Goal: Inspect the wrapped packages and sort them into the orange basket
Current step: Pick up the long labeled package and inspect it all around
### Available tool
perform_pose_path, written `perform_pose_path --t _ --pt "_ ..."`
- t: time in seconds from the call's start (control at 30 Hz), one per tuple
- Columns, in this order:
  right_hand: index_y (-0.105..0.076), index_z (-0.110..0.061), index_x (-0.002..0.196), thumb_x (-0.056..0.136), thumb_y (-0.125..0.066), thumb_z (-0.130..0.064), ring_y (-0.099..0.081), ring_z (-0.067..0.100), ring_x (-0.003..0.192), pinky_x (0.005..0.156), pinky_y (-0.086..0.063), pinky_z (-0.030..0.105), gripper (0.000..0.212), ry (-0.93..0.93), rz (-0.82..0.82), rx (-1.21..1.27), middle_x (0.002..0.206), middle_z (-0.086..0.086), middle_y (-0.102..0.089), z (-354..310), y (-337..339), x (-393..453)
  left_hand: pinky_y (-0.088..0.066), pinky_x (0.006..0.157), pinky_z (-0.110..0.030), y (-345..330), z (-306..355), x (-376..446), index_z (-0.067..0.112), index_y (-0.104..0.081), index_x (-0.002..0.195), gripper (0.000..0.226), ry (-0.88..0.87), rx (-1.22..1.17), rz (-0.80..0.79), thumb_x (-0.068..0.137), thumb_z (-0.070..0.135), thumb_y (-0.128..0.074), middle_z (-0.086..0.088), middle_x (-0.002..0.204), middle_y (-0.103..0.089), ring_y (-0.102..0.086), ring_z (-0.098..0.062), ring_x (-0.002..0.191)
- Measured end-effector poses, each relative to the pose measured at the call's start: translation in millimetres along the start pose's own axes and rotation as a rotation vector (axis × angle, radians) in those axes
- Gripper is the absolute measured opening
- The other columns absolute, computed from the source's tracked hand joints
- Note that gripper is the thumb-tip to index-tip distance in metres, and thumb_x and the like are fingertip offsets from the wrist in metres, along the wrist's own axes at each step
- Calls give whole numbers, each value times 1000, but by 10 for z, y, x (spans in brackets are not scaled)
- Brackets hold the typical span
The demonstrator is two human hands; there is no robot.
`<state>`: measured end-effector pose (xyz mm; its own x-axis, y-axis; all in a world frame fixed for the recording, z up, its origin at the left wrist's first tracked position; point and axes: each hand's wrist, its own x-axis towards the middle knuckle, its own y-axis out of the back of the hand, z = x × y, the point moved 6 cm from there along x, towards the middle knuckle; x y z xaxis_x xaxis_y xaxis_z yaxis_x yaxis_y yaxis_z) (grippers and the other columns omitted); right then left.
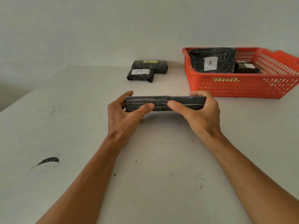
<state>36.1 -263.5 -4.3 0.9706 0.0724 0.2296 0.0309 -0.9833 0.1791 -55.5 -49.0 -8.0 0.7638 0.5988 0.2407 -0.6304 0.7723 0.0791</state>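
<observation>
A long flat package in black wrap is held edge-on above the middle of the white table. My left hand grips its left end, thumb on the near side. My right hand grips its right end in the same way. The orange basket stands at the back right. In it a large black package with a white "A" label leans upright, and a smaller labelled one lies beside it. Two more black packages lie at the back centre: a small one with a white "A" label and a longer one with a yellow label behind it.
The white table runs up to a plain wall at the back, and its left edge slants away at the far left. A black smear marks the table surface at the near left.
</observation>
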Motion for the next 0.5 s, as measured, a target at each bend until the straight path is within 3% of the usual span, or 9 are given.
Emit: perform_pose_path --t 0.1,0.2,0.27,0.37,0.5 --pt "-64 -27 107 51 -92 -58 -73 14 87 77 -63 38 70 -37 28 22 97 -7 -73 64 4 33 -62 67 -29 -3 6 20 6 -52 144 79 1 1 -31 76 31 -85 -10 107 -72 -73 -24 80" --pt "-64 -24 105 49 -91 -60 -73 15 87 75 -64 42 72 -42 25 39 96 -6 -72 78 5 55 -63 76 -40 -11 3 28 3 -53 142 62 34 -71 -53 88 23 -73 3 101 -76 -74 -27 78" --pt "-63 -24 107 52 -90 -57 -72 15 88 76 -64 43 70 -44 5 46 97 -6 -71 100 3 63 -62 82 -46 -12 -11 30 -1 -58 136 45 70 -122 -49 95 16 -65 17 112 -72 -74 -30 85" --pt "-63 -23 111 64 -85 -52 -73 19 92 79 -63 44 59 -35 -54 59 100 -4 -71 121 -5 79 -63 80 -44 -3 -4 34 3 -71 117 24 84 -145 -40 97 12 -62 1 143 -56 -74 -28 80" --pt "-64 -22 117 80 -61 -34 -73 30 98 76 -63 41 39 -54 -148 183 110 10 -71 135 -33 127 -62 71 -37 36 9 46 20 -74 94 15 90 -208 -40 96 10 -63 -22 135 -60 -71 -29 73"
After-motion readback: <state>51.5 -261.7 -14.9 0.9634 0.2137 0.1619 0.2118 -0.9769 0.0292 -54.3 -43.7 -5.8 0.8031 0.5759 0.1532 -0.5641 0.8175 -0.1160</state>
